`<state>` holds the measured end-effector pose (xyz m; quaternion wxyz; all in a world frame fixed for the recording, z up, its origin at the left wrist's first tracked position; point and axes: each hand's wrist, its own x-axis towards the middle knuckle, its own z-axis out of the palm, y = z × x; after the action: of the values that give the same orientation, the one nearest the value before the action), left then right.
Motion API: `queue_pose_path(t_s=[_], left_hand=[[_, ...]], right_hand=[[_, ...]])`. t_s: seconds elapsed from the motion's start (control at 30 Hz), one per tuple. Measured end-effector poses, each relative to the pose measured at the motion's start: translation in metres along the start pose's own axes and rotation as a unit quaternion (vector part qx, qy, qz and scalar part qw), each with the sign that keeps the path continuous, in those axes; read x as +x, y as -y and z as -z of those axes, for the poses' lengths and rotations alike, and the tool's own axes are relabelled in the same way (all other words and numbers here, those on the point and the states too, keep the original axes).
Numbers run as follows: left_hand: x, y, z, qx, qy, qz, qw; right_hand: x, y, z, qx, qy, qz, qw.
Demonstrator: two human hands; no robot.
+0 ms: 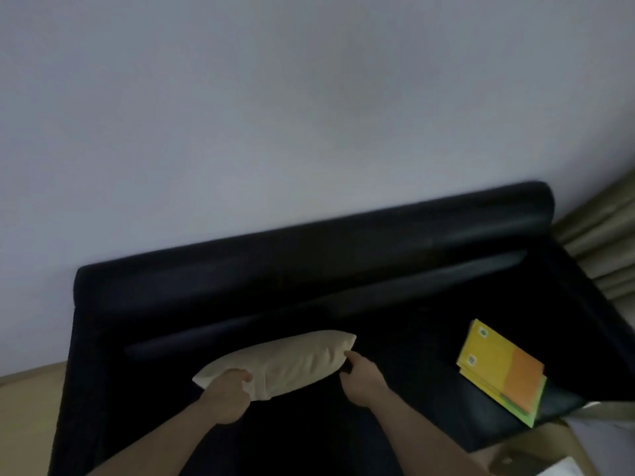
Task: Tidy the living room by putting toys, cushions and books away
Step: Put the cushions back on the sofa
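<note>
Both hands grip a cream cushion (287, 364) over the black sofa (309, 276), the left hand (228, 395) at its near-left corner, the right hand (360, 376) pinching its right edge, while yellow-and-orange books (498, 369) lie stacked on the seat's right end.

The sofa (343, 269) looks like black leather, smooth with a dull sheen. The cushion (285, 362) is cream matt cloth, creased. The books (501, 369) have smooth yellow-orange paper covers.

Black sofa (343, 276) against pale wall (275, 115), olive curtain (598, 242) beside it.
</note>
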<state>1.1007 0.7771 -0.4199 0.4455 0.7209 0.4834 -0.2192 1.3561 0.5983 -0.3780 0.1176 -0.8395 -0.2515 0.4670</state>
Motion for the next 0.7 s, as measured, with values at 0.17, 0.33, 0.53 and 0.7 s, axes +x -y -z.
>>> queue_pose_path(t_s=[0.17,0.33,0.53,0.7], left_hand=[[-0.03,-0.029,-0.012,0.052,0.016,-0.046,0.997],[-0.052,-0.043,-0.032,0.107,0.106,-0.037,0.988],[-0.002,-0.037,-0.043,0.115,0.045,0.046,0.991],[0.032,-0.02,-0.058,0.145,0.078,0.052,0.985]], right_hand=[[-0.062,-0.01,0.005,0.058,-0.022,-0.014,0.998],[-0.119,-0.046,-0.002,0.071,-0.052,-0.04,0.995],[-0.119,-0.076,-0.017,0.079,-0.056,-0.08,0.992],[-0.073,-0.087,-0.046,0.121,-0.017,-0.069,0.99]])
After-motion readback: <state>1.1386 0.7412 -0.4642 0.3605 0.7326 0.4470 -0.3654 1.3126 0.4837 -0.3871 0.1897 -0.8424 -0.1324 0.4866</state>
